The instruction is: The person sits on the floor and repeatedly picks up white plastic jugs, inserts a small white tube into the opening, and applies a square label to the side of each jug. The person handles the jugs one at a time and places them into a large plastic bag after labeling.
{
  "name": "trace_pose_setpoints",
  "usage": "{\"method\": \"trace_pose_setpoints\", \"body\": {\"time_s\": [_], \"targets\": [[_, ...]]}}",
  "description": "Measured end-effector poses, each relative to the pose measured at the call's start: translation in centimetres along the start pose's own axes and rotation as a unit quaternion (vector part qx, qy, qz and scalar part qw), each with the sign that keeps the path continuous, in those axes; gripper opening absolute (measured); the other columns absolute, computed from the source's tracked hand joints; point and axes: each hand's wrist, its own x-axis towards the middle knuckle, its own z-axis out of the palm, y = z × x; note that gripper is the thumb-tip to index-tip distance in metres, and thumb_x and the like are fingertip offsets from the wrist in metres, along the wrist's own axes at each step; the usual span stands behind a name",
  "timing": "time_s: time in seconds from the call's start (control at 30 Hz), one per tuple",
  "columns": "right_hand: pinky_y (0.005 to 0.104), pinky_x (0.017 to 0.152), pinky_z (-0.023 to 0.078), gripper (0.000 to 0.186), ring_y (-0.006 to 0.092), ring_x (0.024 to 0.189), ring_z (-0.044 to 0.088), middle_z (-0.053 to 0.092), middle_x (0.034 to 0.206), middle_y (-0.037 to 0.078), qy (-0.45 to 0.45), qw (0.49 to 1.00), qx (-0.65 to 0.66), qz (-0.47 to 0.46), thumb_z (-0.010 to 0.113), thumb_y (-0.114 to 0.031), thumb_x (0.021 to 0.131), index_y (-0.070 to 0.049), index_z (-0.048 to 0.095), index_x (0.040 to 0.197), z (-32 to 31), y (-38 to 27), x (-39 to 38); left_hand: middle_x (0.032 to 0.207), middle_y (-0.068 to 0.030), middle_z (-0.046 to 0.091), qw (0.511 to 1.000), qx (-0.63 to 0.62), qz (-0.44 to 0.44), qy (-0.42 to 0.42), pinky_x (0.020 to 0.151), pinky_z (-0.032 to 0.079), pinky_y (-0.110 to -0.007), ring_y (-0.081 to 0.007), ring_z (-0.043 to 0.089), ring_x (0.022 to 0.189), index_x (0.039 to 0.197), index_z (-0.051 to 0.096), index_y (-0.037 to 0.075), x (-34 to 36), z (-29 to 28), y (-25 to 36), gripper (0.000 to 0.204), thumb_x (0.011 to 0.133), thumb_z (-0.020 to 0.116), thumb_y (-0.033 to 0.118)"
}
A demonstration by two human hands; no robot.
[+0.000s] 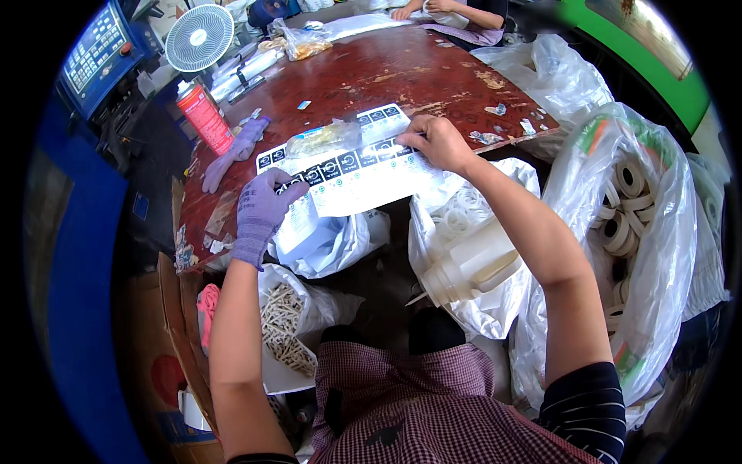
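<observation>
Nearest, a checked apron covers the person's lap, with an open sack of short off-white rods to its left. To the right, a translucent plastic jug lies tilted over a white sack holding pale rings, and beside that a large clear plastic bag holds off-white rolls. Past these, a printed label sheet with rows of black squares lies partly on the red table, its near edge hanging over the side. The left hand, in a purple glove, pinches the sheet's left end; the bare right hand has its grip closed on the right edge, between thumb and forefinger. A clear plastic packet rests on the sheet. Left of it on the table lie a loose purple glove and, just beside that, an upright red spray can. Farther off stand a white fan and, across the table, a co-worker's hands.
</observation>
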Motion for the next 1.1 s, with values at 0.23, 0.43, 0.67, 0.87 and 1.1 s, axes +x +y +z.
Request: {"method": "trace_pose_setpoints", "body": {"time_s": [0.23,0.43,0.67,0.87,1.1], "targets": [[0.0319,0.081,0.051,0.054,0.0149,0.089,0.061,0.064,0.099,0.006,0.071,0.993,0.092,0.021,0.076,-0.011,0.082,-0.005,0.054,0.131,-1.1,0.8,-3.9,0.089,-0.0164,0.067,0.998,-0.048,-0.009,0.036,0.074,0.050,-0.037,-0.0261,0.063,0.079,0.094,0.067,-0.002,-1.0,0.8,-0.6,0.045,0.074,0.081,0.035],[0.0282,0.074,0.053,0.052,0.0108,0.085,0.066,0.071,0.095,0.008,-0.008,0.945,0.302,0.123,0.071,0.003,0.081,-0.001,0.055,0.130,-2.4,-3.1,-3.3,0.087,-0.0136,0.067,0.997,-0.066,0.006,0.044,0.073,0.050,-0.033,-0.0211,0.064,0.079,0.097,0.068,-0.003,-1.3,1.0,-1.2,0.044,0.074,0.083,0.031],[0.0254,0.065,0.052,0.024,0.0096,0.075,0.065,0.071,0.087,0.008,-0.041,0.950,0.247,0.184,0.073,-0.001,0.083,0.002,0.064,0.105,-2.0,-1.3,-1.8,0.087,-0.0138,0.069,0.997,-0.073,0.019,-0.004,0.072,0.050,-0.034,-0.0201,0.065,0.075,0.098,0.068,-0.003,-0.8,-0.3,-0.8,0.046,0.073,0.082,0.033],[0.0258,0.059,0.049,0.015,0.0086,0.066,0.062,0.070,0.079,0.005,-0.008,0.949,0.250,0.192,0.075,-0.007,0.084,0.002,0.070,0.093,-1.2,-0.5,-1.4,0.086,-0.0129,0.069,0.999,-0.047,0.016,-0.009,0.071,0.050,-0.033,-0.0194,0.065,0.077,0.098,0.069,-0.001,-1.0,-0.7,-1.0,0.045,0.073,0.082,0.034],[0.0260,0.055,0.047,0.015,0.0079,0.061,0.059,0.066,0.073,0.003,0.015,0.968,0.175,0.180,0.076,-0.014,0.084,0.000,0.071,0.089,-0.5,1.4,-1.4,0.129,-0.0158,0.058,0.977,-0.200,0.065,-0.032,0.095,0.048,-0.034,-0.0247,0.060,0.111,0.103,0.068,0.001,-1.7,-1.6,-5.6,0.042,0.073,0.085,0.025]]}}
